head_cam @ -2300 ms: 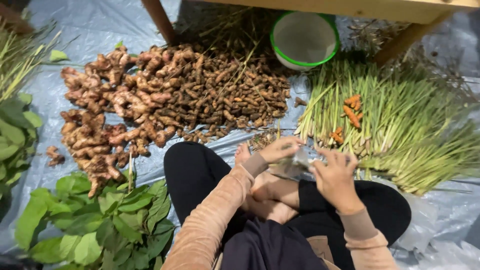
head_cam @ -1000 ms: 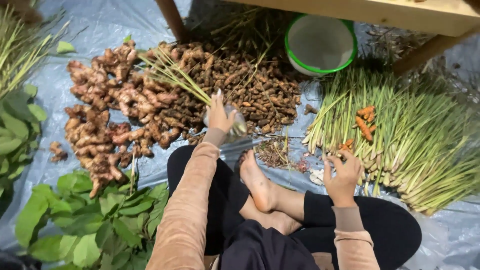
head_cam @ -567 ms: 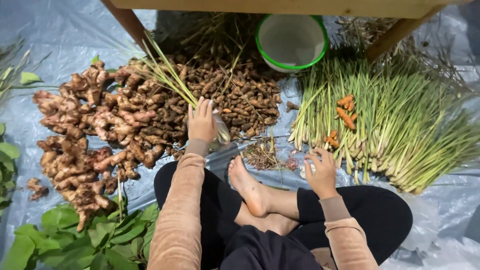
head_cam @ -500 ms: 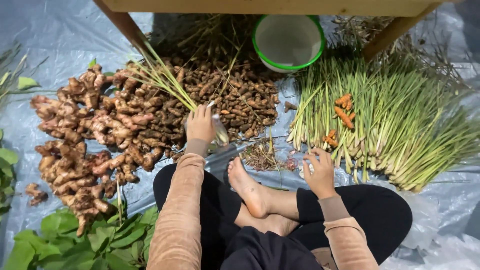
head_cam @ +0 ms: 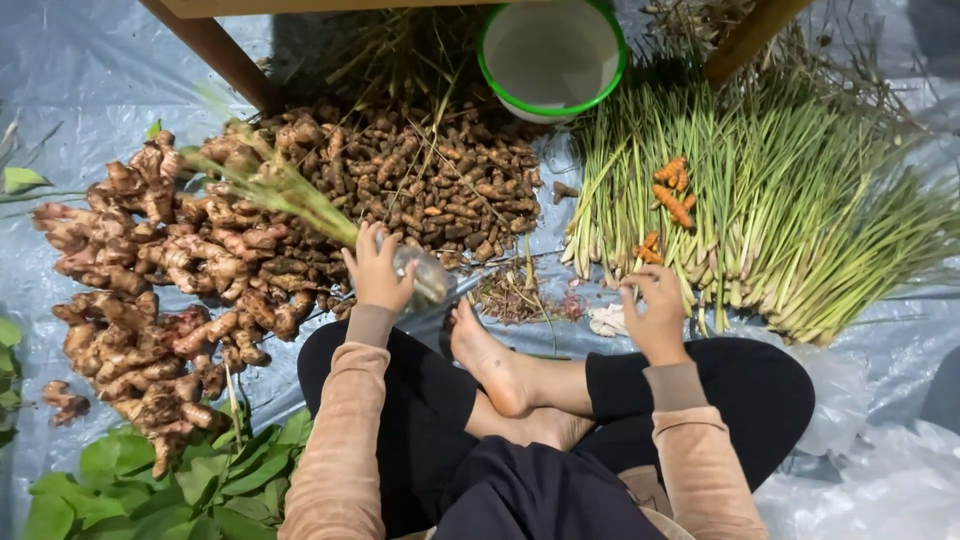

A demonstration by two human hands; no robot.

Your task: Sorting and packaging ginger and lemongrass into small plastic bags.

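Far left: green leaves (head_cam: 170,480) lie on the blue plastic sheet (head_cam: 80,90) by the person's left knee, with more leaves at the frame edge.

Next, a pile of large pale ginger-like roots (head_cam: 150,290) runs from upper left down toward the leaves. Just beyond it sits a heap of smaller, darker rhizomes (head_cam: 440,180), touching the larger roots along one side.

Left hand (head_cam: 378,272): closed around a bundle of lemongrass stalks (head_cam: 285,190), gripped at the root end; the stalks slant up and to the left over the ginger pile. Clear plastic wrap (head_cam: 430,278) is bunched at the base of the bundle, against the hand.

Centre: the person sits cross-legged, one bare foot (head_cam: 492,360) resting on the sheet. Loose root trimmings (head_cam: 515,295) lie just ahead of the toes.

Top centre: a white bowl with a green rim (head_cam: 552,55) stands between two wooden legs (head_cam: 215,50) of a table.

Right hand (head_cam: 655,312): fingers curled, palm down, resting at the near edge of the large spread of lemongrass (head_cam: 790,210). Whether it grips anything cannot be told. A small pale scrap (head_cam: 606,320) lies just beside it.

Orange turmeric pieces (head_cam: 672,190) lie on top of the lemongrass spread.
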